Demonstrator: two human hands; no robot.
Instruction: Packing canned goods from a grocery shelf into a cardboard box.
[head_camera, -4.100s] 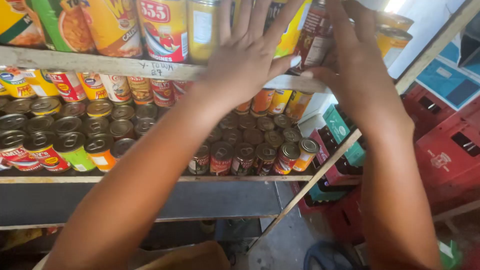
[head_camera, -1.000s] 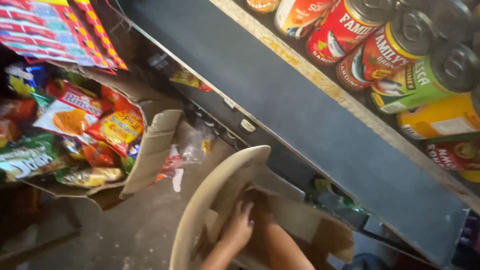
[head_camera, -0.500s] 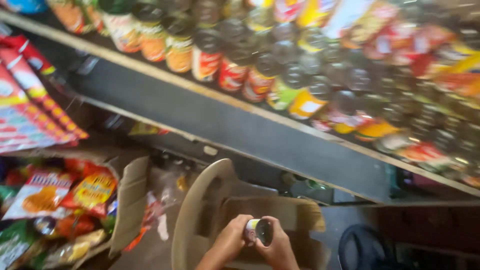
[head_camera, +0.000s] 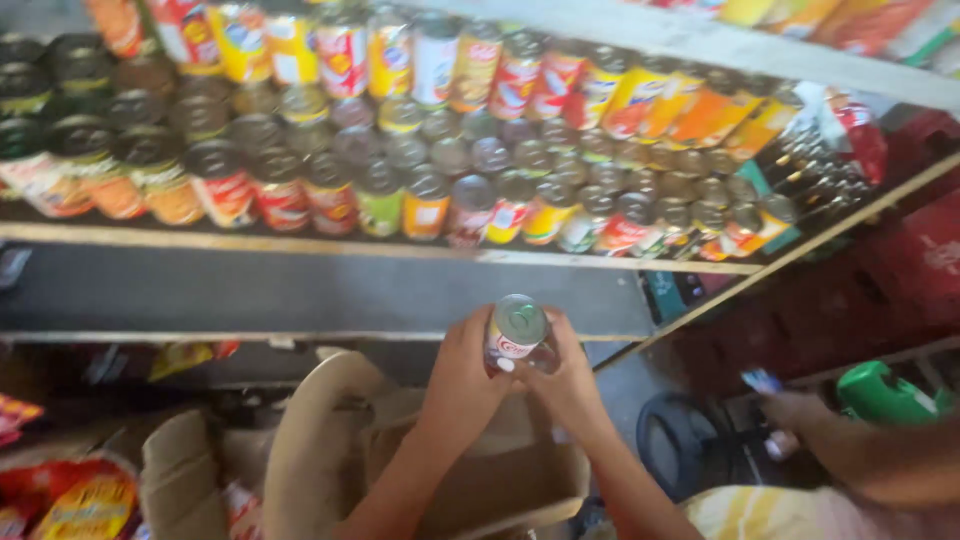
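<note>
I have a small tin can (head_camera: 517, 335) held between both my hands, raised in front of the wooden shelf (head_camera: 380, 248) and just below its front edge. My left hand (head_camera: 470, 370) wraps the can's left side with the thumb up against it, and my right hand (head_camera: 565, 375) closes on its right side and underside, so both hands are clenched around the one can. The can stands roughly upright, its grey metal lid with a pull ring turned up toward me and a red and white label showing below the lid. Beneath my forearms sits an open cardboard box (head_camera: 500, 480), its flaps spread, resting by the curved back of a beige plastic chair (head_camera: 310, 440). The shelf above is packed with rows of cans (head_camera: 430, 180), their labels red, yellow, orange and green, many seen from the top. At lower left lie bright snack packets (head_camera: 85, 500) in another carton. To the right stand red crates (head_camera: 900, 270), and in the lower right corner another person's arm (head_camera: 860, 450) stretches out beside a green plastic object (head_camera: 885, 392).
</note>
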